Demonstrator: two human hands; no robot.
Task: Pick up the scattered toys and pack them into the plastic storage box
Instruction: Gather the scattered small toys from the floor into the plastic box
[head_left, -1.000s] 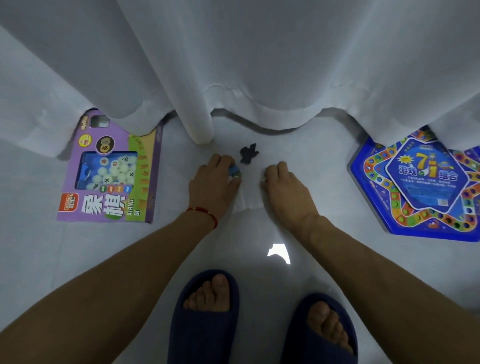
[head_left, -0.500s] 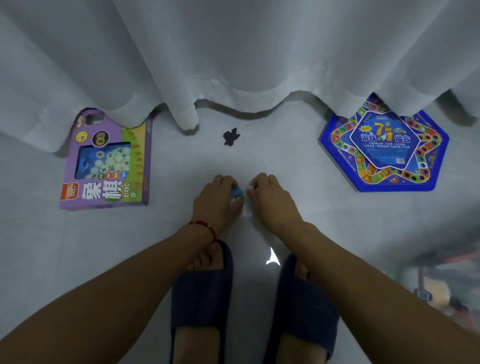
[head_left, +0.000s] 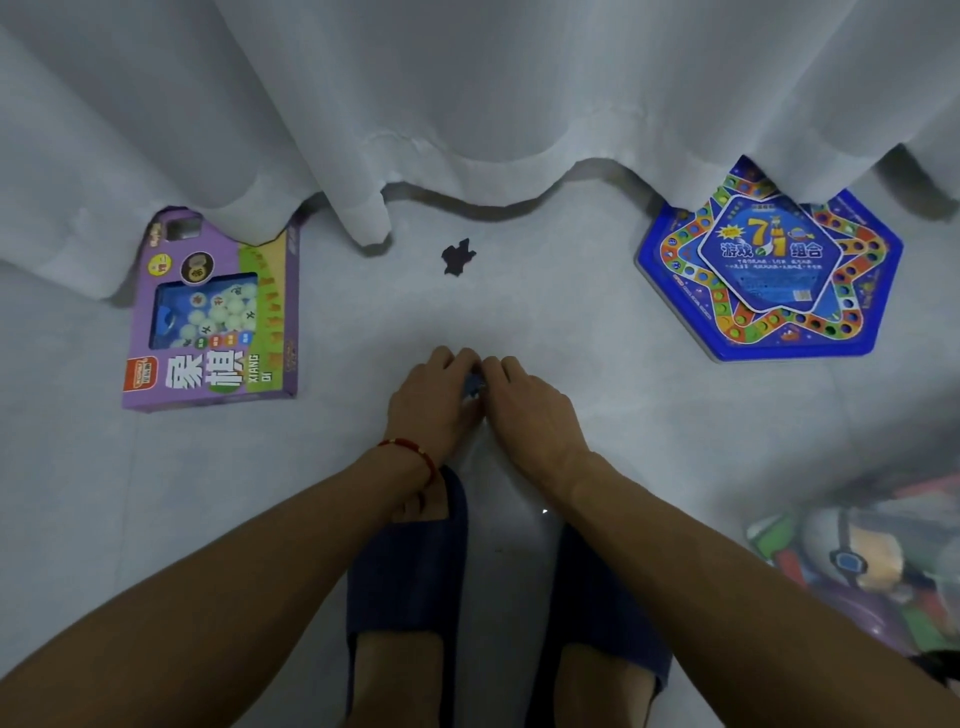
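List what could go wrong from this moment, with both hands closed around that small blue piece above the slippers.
1. The small blue toy is pinched between the left hand and the right hand, mostly hidden; it could slip out on the way to the storage box.
2. The small dark toy lies near the curtain hem and may be overlooked.
3. The curtain partly covers the purple xiangqi box and the blue hexagonal board game, so lifting either may snag it.

Bare forearms, no sleeves. A red string bracelet (head_left: 410, 448) circles the left wrist. Dark navy slippers (head_left: 410, 571) sit below the bracelet.
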